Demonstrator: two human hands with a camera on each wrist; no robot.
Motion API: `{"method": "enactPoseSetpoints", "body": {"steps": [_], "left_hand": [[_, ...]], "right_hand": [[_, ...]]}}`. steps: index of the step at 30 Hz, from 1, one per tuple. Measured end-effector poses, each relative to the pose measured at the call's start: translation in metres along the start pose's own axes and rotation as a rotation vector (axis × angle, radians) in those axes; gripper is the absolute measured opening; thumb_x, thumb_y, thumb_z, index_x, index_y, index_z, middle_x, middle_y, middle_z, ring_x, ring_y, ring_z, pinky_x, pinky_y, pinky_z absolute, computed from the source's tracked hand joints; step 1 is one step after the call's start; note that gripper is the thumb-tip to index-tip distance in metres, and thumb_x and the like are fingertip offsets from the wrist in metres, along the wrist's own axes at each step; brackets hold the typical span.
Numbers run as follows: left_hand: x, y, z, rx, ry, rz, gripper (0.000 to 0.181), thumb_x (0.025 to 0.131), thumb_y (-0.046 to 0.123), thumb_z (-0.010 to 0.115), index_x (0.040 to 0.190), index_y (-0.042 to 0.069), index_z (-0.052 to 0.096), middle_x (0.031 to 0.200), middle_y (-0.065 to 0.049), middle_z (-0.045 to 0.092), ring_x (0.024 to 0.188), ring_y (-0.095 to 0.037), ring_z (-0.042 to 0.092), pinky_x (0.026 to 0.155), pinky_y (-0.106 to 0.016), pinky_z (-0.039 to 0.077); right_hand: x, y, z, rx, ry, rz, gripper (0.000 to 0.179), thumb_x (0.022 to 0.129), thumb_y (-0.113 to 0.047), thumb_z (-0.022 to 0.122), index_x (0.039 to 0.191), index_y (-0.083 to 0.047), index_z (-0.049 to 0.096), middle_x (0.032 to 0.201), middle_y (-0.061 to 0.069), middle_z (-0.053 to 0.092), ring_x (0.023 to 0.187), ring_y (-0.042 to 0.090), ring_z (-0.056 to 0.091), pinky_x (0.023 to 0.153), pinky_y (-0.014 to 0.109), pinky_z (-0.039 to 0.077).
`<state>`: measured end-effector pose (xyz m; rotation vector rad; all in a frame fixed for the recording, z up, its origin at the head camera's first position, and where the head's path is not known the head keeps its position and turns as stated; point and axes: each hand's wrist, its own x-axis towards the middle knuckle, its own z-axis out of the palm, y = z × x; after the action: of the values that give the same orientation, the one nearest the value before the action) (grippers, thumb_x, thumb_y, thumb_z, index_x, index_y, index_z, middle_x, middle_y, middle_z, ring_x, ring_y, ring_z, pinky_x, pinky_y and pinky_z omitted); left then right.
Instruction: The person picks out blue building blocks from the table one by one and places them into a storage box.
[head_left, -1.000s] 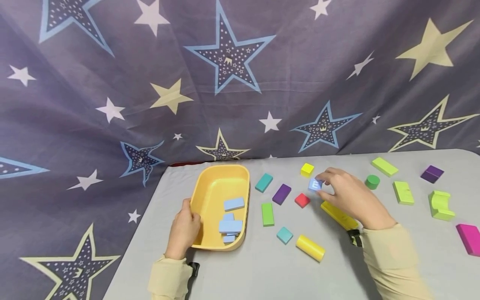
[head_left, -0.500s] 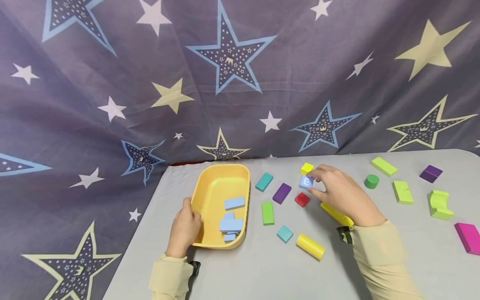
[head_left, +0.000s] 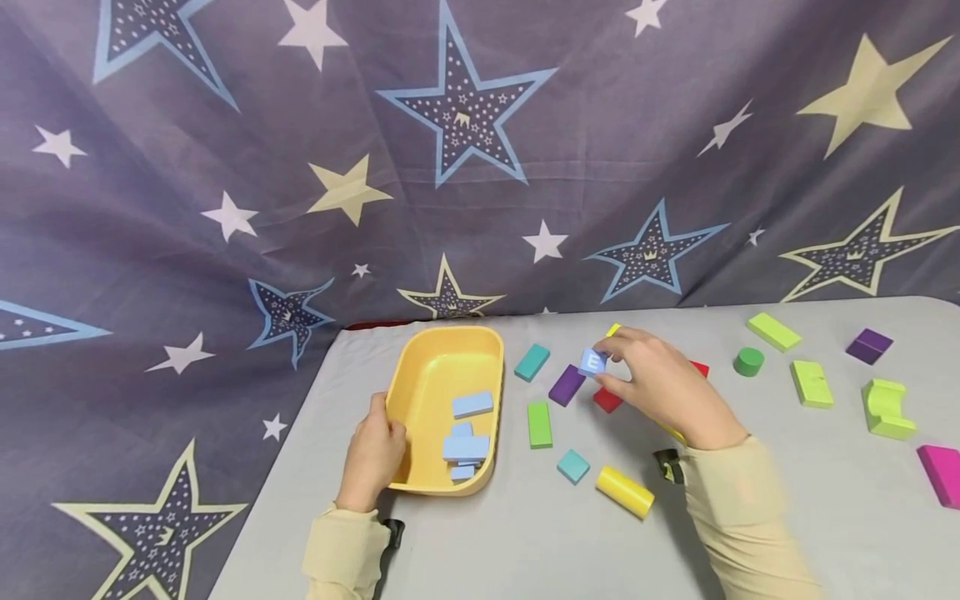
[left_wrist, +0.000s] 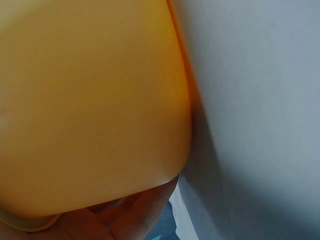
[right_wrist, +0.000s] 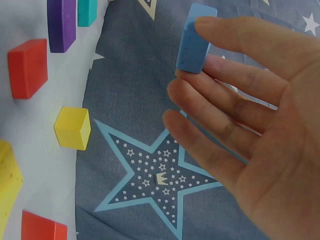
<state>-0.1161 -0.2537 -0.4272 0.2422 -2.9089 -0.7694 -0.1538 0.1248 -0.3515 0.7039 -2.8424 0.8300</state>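
Note:
My right hand pinches a light-blue block with a white letter E, between thumb and fingers. In the right wrist view that block is held up off the table, its plain side showing. My left hand grips the left rim of a yellow tub, the thumb over the inside edge. Several light-blue blocks lie in the tub's right half. Close under the right hand are a red block and a purple block. The left wrist view is filled by the tub's outer wall, fingers below it.
Around the tub's right side lie teal, green and turquoise blocks and a yellow cylinder. Farther right are several lime blocks, a green cylinder and a magenta block. A star-patterned cloth hangs behind.
My right hand has moved left with the light-blue block, from beside the red block to over the purple block's edge. The left hand stays on the tub.

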Motion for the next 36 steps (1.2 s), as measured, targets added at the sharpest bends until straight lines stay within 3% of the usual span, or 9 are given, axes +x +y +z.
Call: {"method": "enactPoseSetpoints", "body": {"steps": [21,36], "left_hand": [[0.0,-0.002,0.002,-0.012,-0.011,-0.005,0.045,0.097,0.006,0.045,0.141,-0.003,0.04,0.11,-0.031,0.066,0.088,-0.04,0.067,0.073,-0.053,0.05],[0.0,-0.003,0.002,-0.009,0.004,-0.006,0.044,0.096,0.006,0.047,0.139,-0.002,0.042,0.107,-0.03,0.067,0.085,-0.038,0.067,0.07,-0.051,0.051]], "right_hand": [[0.011,-0.014,0.008,0.022,-0.008,-0.011,0.035,0.087,-0.015,0.075,0.119,-0.002,0.069,0.114,0.011,0.066,0.1,0.026,0.062,0.086,0.046,0.053],[0.026,-0.03,0.016,0.006,-0.004,-0.081,0.036,0.086,-0.014,0.076,0.118,0.001,0.069,0.114,0.013,0.067,0.105,0.029,0.063,0.092,0.046,0.052]]}}
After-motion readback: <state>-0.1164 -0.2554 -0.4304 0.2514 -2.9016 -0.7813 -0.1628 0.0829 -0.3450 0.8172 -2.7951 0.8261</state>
